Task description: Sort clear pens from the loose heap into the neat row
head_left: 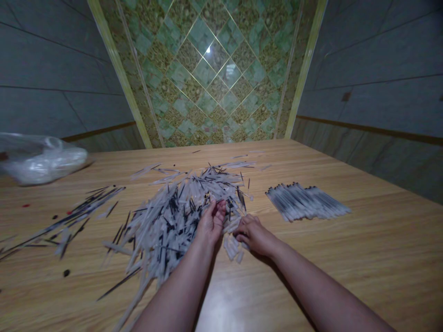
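Note:
A loose heap of pen parts (166,221), clear tubes mixed with thin black pieces, spreads across the middle of the wooden table (328,267). At its right edge is my left hand (212,221), palm turned inward and fingers curled together. Something thin and dark shows at its fingertips, too small to name. My right hand (254,234) is just right of it, knuckles up and fingers bent down. Its fingertips are among short clear pieces that look like pen caps (231,249); whatever they pinch is hidden.
Finished-looking pens (306,201) with black ends lie in a slanted row at the right. Long dark rods (79,212) and small black bits are scattered at the left. A clear plastic bag (48,161) sits at the far left. A tiled wall (214,74) stands behind the table.

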A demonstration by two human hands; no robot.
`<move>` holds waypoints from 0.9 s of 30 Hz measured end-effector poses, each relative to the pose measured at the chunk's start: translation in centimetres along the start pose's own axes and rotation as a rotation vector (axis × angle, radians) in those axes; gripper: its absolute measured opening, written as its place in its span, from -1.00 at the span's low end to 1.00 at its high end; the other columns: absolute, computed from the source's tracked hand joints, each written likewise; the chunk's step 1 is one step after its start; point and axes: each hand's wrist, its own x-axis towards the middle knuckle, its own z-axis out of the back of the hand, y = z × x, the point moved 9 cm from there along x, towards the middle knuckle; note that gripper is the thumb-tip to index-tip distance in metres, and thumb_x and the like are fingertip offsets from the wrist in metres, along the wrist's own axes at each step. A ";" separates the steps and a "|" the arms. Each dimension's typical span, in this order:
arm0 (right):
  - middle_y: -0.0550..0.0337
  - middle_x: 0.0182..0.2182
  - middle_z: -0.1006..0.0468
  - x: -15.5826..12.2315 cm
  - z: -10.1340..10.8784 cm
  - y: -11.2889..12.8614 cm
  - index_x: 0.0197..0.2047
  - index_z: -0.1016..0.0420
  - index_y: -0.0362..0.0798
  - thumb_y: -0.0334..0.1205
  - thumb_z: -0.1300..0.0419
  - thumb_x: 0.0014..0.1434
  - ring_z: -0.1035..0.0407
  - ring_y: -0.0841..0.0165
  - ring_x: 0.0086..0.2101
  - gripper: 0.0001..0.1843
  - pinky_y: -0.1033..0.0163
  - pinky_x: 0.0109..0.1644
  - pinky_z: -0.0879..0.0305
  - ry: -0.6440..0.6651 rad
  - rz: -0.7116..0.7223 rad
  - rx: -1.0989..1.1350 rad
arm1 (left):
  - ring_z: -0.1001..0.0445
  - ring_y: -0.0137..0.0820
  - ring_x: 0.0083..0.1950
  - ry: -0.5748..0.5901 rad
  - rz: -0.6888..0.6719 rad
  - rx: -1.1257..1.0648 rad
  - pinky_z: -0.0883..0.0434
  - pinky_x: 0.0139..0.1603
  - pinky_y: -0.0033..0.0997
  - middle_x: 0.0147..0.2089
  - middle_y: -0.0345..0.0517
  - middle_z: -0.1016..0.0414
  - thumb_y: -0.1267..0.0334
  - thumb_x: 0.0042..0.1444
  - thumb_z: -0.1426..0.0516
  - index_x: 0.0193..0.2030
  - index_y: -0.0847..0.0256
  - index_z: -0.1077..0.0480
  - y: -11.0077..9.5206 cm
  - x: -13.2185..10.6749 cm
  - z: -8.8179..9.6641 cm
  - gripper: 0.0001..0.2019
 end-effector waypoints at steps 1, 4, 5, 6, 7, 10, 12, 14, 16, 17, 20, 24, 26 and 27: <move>0.11 -0.34 -0.46 0.1 0.4 -0.1 -0.31 -0.53 0.02 -0.25 -0.15 0.07 -0.25 0.28 -0.21 -0.87 0.15 -0.10 -0.10 -0.035 -0.007 0.045 | -0.49 -0.50 -0.47 0.008 0.010 0.009 -0.47 -0.43 -0.61 -0.44 0.04 -0.49 0.46 0.09 -0.04 -0.43 0.41 -0.35 0.1 0.0 0.0 -0.88; 0.10 -0.29 -0.50 0.1 2.4 -1.5 -0.24 -0.50 -0.01 -0.21 -0.06 0.13 -0.31 0.30 -0.21 -0.79 0.16 -0.10 -0.17 -0.218 -0.096 0.328 | -0.50 -0.48 -0.45 0.025 0.032 0.046 -0.48 -0.40 -0.60 -0.42 0.06 -0.50 0.48 0.08 -0.04 -0.43 0.41 -0.35 0.5 0.0 0.0 -0.89; 0.10 -0.28 -0.51 -0.1 3.1 -2.4 -0.22 -0.49 -0.03 -0.18 -0.05 0.13 -0.33 0.30 -0.22 -0.77 0.17 -0.11 -0.19 -0.292 -0.151 0.456 | -0.50 -0.47 -0.44 0.028 0.036 0.061 -0.48 -0.40 -0.58 -0.42 0.06 -0.50 0.49 0.07 -0.05 -0.43 0.41 -0.35 0.7 0.0 0.1 -0.90; 0.10 -0.29 -0.52 -0.3 3.6 -3.4 -0.21 -0.48 -0.04 -0.16 -0.06 0.11 -0.36 0.31 -0.23 -0.75 0.18 -0.12 -0.21 -0.363 -0.214 0.582 | -0.51 -0.46 -0.44 0.030 0.040 0.077 -0.48 -0.39 -0.58 -0.43 0.06 -0.50 0.50 0.06 -0.06 -0.43 0.41 -0.35 0.9 0.0 0.0 -0.92; 0.11 -0.30 -0.53 -0.6 4.0 -4.5 -0.21 -0.47 -0.06 -0.13 -0.09 0.08 -0.37 0.31 -0.25 -0.73 0.20 -0.15 -0.24 -0.428 -0.281 0.698 | -0.51 -0.45 -0.43 0.035 0.044 0.091 -0.49 -0.39 -0.57 -0.43 0.05 -0.50 0.50 0.04 -0.08 -0.44 0.40 -0.35 1.1 -0.1 0.0 -0.93; 0.12 -0.35 -0.55 -1.4 4.1 -7.0 -0.23 -0.45 -0.08 -0.08 -0.18 -0.04 -0.40 0.31 -0.32 -0.68 0.25 -0.29 -0.28 -0.558 -0.440 0.940 | -0.52 -0.42 -0.38 0.053 0.048 0.121 -0.49 -0.36 -0.56 -0.44 0.03 -0.50 0.50 0.01 -0.12 -0.45 0.39 -0.36 1.7 -0.4 -0.3 -0.95; 0.13 -0.37 -0.56 -1.6 4.1 -7.7 -0.25 -0.45 -0.08 -0.09 -0.23 -0.09 -0.41 0.32 -0.33 -0.67 0.26 -0.31 -0.28 -0.601 -0.471 1.017 | -0.53 -0.40 -0.35 0.063 0.045 0.138 -0.49 -0.34 -0.55 -0.44 0.02 -0.50 0.50 -0.01 -0.13 -0.45 0.38 -0.36 1.9 -0.6 -0.5 -0.96; 0.12 -0.37 -0.57 -1.5 4.2 -7.7 -0.29 -0.46 -0.07 -0.09 -0.25 -0.13 -0.42 0.32 -0.32 -0.68 0.25 -0.26 -0.29 -0.618 -0.455 1.043 | -0.53 -0.39 -0.34 0.070 0.044 0.157 -0.49 -0.34 -0.55 -0.43 0.02 -0.51 0.50 -0.01 -0.13 -0.44 0.38 -0.36 2.0 -0.8 -0.7 -0.97; 0.12 -0.38 -0.57 -1.5 4.3 -7.5 -0.30 -0.48 -0.07 -0.08 -0.26 -0.14 -0.42 0.30 -0.30 -0.68 0.23 -0.21 -0.29 -0.621 -0.441 1.042 | -0.53 -0.38 -0.33 0.080 0.045 0.175 -0.49 -0.34 -0.54 -0.41 0.02 -0.51 0.50 -0.02 -0.14 -0.42 0.37 -0.36 2.1 -1.0 -0.8 -0.97; 0.11 -0.38 -0.57 -1.5 4.3 -7.4 -0.30 -0.48 -0.08 -0.07 -0.26 -0.14 -0.43 0.29 -0.30 -0.67 0.21 -0.20 -0.29 -0.620 -0.440 1.035 | -0.53 -0.38 -0.33 0.087 0.046 0.184 -0.49 -0.34 -0.54 -0.41 0.03 -0.51 0.50 -0.03 -0.14 -0.41 0.37 -0.35 2.1 -1.0 -0.8 -0.97; 0.09 -0.37 -0.58 -1.5 4.4 -7.4 -0.28 -0.49 -0.08 -0.06 -0.26 -0.13 -0.43 0.27 -0.30 -0.66 0.15 -0.16 -0.29 -0.626 -0.435 1.003 | -0.53 -0.39 -0.34 0.107 0.044 0.203 -0.49 -0.34 -0.53 -0.40 0.02 -0.52 0.50 -0.04 -0.15 -0.37 0.35 -0.34 2.2 -1.1 -0.9 -0.93; 0.09 -0.36 -0.57 -1.5 4.4 -7.8 -0.26 -0.49 -0.08 -0.07 -0.25 -0.10 -0.43 0.27 -0.29 -0.67 0.12 -0.11 -0.28 -0.640 -0.410 0.964 | -0.53 -0.39 -0.35 0.115 0.038 0.209 -0.49 -0.33 -0.52 -0.41 -0.01 -0.51 0.50 -0.05 -0.16 -0.35 0.34 -0.33 2.3 -1.2 -0.9 -0.89; 0.09 -0.35 -0.57 -1.5 4.4 -7.9 -0.27 -0.50 -0.07 -0.08 -0.24 -0.09 -0.43 0.27 -0.29 -0.68 0.12 -0.10 -0.28 -0.645 -0.397 0.934 | -0.53 -0.40 -0.35 0.118 0.039 0.213 -0.49 -0.33 -0.52 -0.41 -0.01 -0.51 0.50 -0.04 -0.16 -0.34 0.34 -0.32 2.3 -1.3 -1.0 -0.89; 0.09 -0.34 -0.57 -1.5 4.5 -7.8 -0.27 -0.51 -0.07 -0.08 -0.24 -0.08 -0.42 0.27 -0.28 -0.69 0.12 -0.10 -0.28 -0.647 -0.387 0.913 | -0.53 -0.40 -0.35 0.118 0.041 0.216 -0.49 -0.33 -0.52 -0.40 0.00 -0.51 0.50 -0.04 -0.16 -0.34 0.34 -0.32 2.3 -1.3 -1.0 -0.89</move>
